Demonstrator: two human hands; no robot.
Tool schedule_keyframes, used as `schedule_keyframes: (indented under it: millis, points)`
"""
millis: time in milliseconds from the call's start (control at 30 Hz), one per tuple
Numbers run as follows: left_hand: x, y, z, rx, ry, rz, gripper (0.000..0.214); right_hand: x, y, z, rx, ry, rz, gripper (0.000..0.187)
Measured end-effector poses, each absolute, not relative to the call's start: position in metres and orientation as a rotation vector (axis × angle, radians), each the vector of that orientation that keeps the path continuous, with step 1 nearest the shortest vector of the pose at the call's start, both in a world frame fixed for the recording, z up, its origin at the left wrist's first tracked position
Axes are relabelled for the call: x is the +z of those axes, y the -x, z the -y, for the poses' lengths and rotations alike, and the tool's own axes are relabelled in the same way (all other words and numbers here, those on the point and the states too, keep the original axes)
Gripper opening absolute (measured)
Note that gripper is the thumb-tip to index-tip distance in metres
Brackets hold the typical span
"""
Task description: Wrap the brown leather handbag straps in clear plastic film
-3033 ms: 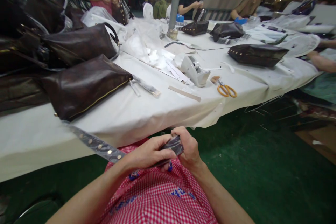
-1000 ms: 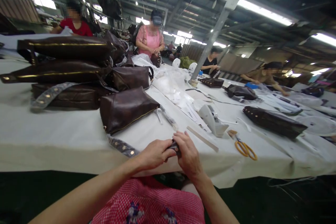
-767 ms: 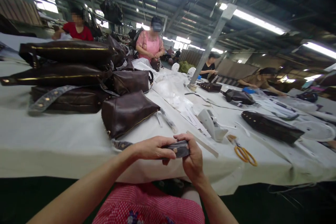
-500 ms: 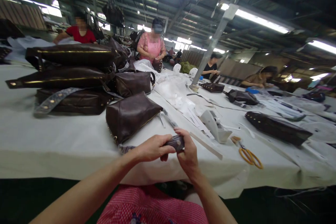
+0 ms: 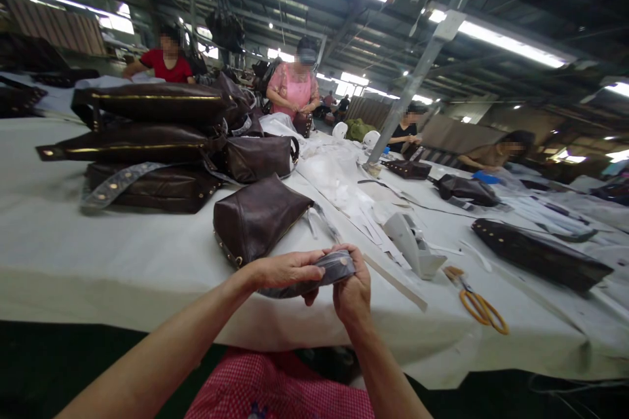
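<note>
A dark strap with a light metal stud (image 5: 339,264), apparently covered in clear plastic film, is held between both my hands above the front edge of the table. My left hand (image 5: 289,270) grips it from the left, thumb on top. My right hand (image 5: 354,285) is closed around its right end. One length of the strap runs back under my left hand toward a dark brown leather handbag (image 5: 258,219), and another goes up toward the bag's right corner. The bag lies on its side just beyond my left hand, gold studs along its lower edge.
Stacked dark handbags (image 5: 152,144) stand at the left. To the right lie a tape dispenser (image 5: 411,245), orange-handled scissors (image 5: 479,308) and another dark bag (image 5: 535,255). White plastic wrapping (image 5: 334,170) covers the middle of the table (image 5: 147,249). Several people work across it.
The view has swung slightly left, so things sit further right. The strap in my hands has turned, showing a longer film-covered stretch under my left hand.
</note>
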State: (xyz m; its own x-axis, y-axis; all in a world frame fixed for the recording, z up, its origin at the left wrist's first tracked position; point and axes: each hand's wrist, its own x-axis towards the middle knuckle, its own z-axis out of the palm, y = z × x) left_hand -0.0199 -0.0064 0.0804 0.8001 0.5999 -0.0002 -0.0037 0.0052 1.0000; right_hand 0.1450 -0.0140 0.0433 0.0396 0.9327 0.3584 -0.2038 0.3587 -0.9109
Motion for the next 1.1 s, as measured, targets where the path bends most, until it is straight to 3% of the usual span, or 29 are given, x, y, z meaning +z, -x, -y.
schedule_keyframes:
  millis: [100, 267, 333, 433, 667, 733, 833, 933, 1100]
  points:
    - [0.079, 0.020, 0.009, 0.561, -1.600, -0.607, 0.038, 0.041, -0.145, 0.005, 0.998, 0.815, 1.274, 0.016]
    - [0.103, 0.011, 0.025, 0.616, -1.929, -1.044, 0.021, 0.061, -0.173, -0.009, 0.196, 0.778, 2.010, 0.020]
    - [0.114, 0.009, 0.026, 0.630, -1.961, -1.071, 0.019, 0.070, -0.179, -0.009, 0.049, 0.766, 2.080, 0.015]
    - [0.124, 0.017, 0.014, 0.551, -1.806, -0.805, 0.016, 0.074, -0.172, -0.007, 0.184, 0.786, 1.930, 0.012]
    - [0.117, 0.041, -0.013, 0.444, -1.624, -0.667, 0.024, 0.052, -0.140, -0.009, 1.009, 0.808, 1.413, 0.012]
    - [0.112, 0.039, -0.008, 0.470, -1.744, -0.790, 0.017, 0.048, -0.141, -0.013, 0.953, 0.841, 1.533, 0.016]
    - [0.106, 0.032, 0.005, 0.560, -1.976, -1.048, 0.017, 0.050, -0.149, -0.018, 0.503, 0.795, 1.903, 0.026]
    - [0.106, 0.030, 0.009, 0.655, -2.022, -1.132, 0.022, 0.058, -0.153, -0.021, 0.155, 0.727, 2.057, 0.025]
    - [0.112, 0.051, -0.004, 0.628, -2.026, -1.045, 0.043, 0.070, -0.152, -0.023, 0.287, 0.893, 1.879, 0.028]
